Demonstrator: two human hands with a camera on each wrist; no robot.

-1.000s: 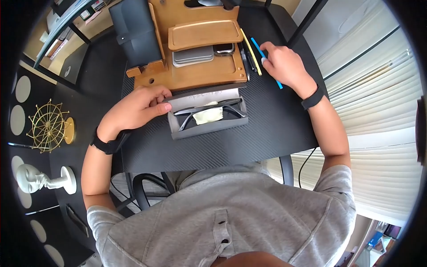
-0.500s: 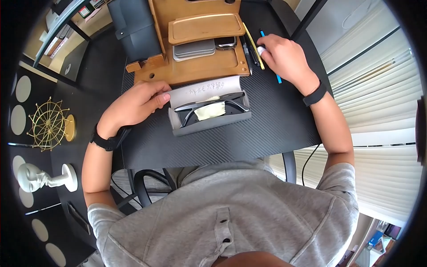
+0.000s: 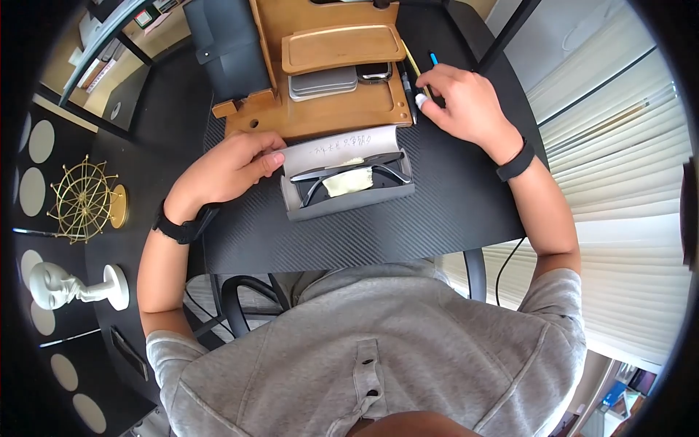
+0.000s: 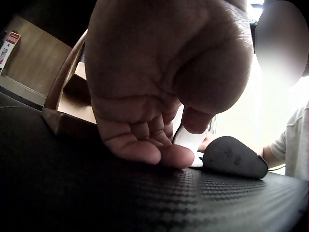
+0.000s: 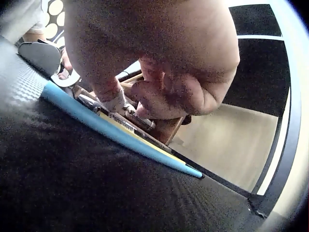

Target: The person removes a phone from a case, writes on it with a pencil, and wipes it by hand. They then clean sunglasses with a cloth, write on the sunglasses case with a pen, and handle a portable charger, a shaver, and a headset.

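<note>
An open grey glasses case point(image 3: 351, 206) lies on the black desk, handwriting inside its raised lid point(image 3: 338, 143). In it are dark-framed glasses point(image 3: 309, 175) with a pale yellow cloth point(image 3: 349, 182) among them. My left hand point(image 3: 229, 171) pinches the lid's left edge between thumb and fingers. Beside the wooden organizer, my right hand point(image 3: 466, 105) hovers with loosely bent fingers over the pens, thumb tip wrapped in white. A yellow pen point(image 3: 409, 58) and dark pens point(image 3: 408, 91) lie under and left of those fingertips. In the right wrist view, a blue pen point(image 5: 116, 135) lies nearer the camera.
Behind the case stands the wooden organizer point(image 3: 306, 120), bearing a stack of grey flat cases point(image 3: 322, 82), a watch point(image 3: 375, 71) and a dark leather pouch point(image 3: 226, 51). A gold wheel ornament point(image 3: 84, 198) and a white sculpture point(image 3: 80, 284) are at left. White blinds point(image 3: 604, 211) hang right.
My right hand has moved left from the blue pen to the yellow and dark pens. The blue pen has turned and shifted slightly. The case lid has tipped further back under my left hand.
</note>
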